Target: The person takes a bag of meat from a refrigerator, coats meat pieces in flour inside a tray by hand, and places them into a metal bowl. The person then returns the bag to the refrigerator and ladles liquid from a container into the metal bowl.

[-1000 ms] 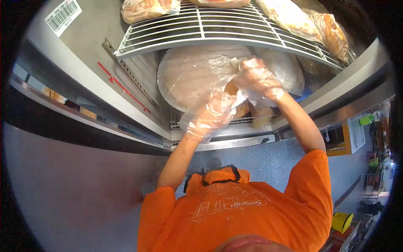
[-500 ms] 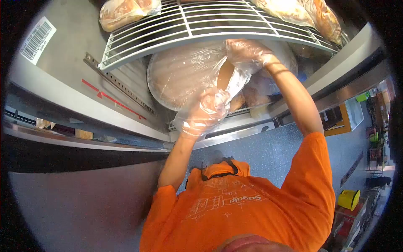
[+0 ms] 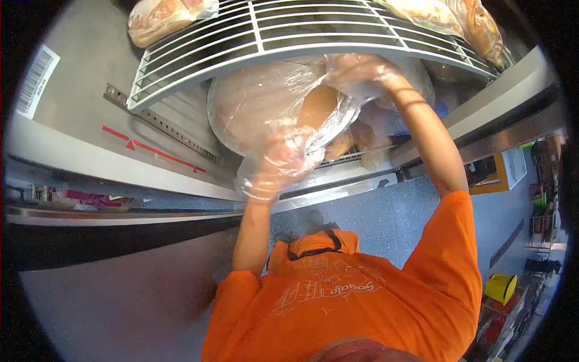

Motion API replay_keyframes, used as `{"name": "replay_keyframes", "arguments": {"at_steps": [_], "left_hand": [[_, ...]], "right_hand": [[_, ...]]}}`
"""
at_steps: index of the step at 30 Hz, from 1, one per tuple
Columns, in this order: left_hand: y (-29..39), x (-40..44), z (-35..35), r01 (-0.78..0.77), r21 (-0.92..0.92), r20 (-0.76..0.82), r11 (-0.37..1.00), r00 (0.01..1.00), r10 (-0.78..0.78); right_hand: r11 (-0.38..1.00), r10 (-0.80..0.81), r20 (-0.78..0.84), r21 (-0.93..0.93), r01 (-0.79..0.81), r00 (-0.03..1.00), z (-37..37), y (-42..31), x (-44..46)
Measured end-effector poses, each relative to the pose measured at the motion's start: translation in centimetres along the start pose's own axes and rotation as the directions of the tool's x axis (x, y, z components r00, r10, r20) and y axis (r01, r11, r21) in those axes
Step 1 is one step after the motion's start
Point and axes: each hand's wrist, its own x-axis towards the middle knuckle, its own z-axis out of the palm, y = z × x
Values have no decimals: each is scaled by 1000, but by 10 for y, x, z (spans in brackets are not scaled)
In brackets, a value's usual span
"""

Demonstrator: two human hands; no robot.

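Note:
A large round container (image 3: pixel 235 111) stands under the wire shelf, covered with clear plastic film (image 3: pixel 271 96). Part of the film is drawn aside, leaving a gap over a smooth brown surface (image 3: pixel 319 105). Both of my hands wear clear plastic gloves. My left hand (image 3: pixel 280 157) is closed on the film at the near edge of the gap and is slightly blurred. At the far side, just below the shelf's front rim, my right hand (image 3: pixel 359 72) grips the gathered film. What the container holds beyond the gap shows only dimly through the film.
The white wire shelf (image 3: pixel 259 45) hangs low above both hands. Wrapped food packs (image 3: pixel 172 21) lie on it, with others at the right. Brownish food items (image 3: pixel 341 145) sit beside the container on a lower rack. Metal cabinet walls (image 3: pixel 78 114) flank the opening.
My left hand has moved left and slightly down with the film, and the gap is wider. My right hand stays near the same spot. The view has shifted a little.

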Motion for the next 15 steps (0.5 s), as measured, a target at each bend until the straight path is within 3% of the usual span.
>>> {"name": "replay_keyframes", "arguments": {"at_steps": [2,3,4,6,7,8,9,12,14,15], "left_hand": [[9,5,3,-32,10,-133,999,991,33],[8,10,8,-98,62,-175,993,979,107],[5,17,12,-160,119,-208,980,961,182],[10,19,15,-137,182,-175,974,970,169],[16,20,12,-56,193,-119,980,990,80],[22,22,8,28,209,-69,978,998,-13],[21,16,-3,-110,301,-94,947,985,144],[11,10,12,31,41,-147,999,989,-24],[9,8,14,69,-23,-162,997,984,-72],[10,8,12,62,52,-130,997,990,-55]], "right_hand": [[868,388,-203,408,-283,899,-23,-39,-11],[824,509,115,218,-522,853,-55,-58,-4],[863,482,50,145,-484,875,-47,-56,-2],[910,413,-77,-7,-414,908,-8,-37,11],[918,384,2,108,-382,924,17,-8,19],[911,383,-52,188,-368,922,13,-8,13],[901,385,-109,261,-347,917,6,-11,7],[903,167,-108,417,-108,980,41,27,14],[999,18,144,44,-25,989,41,38,24],[988,-31,250,-140,68,968,38,40,30]]}}
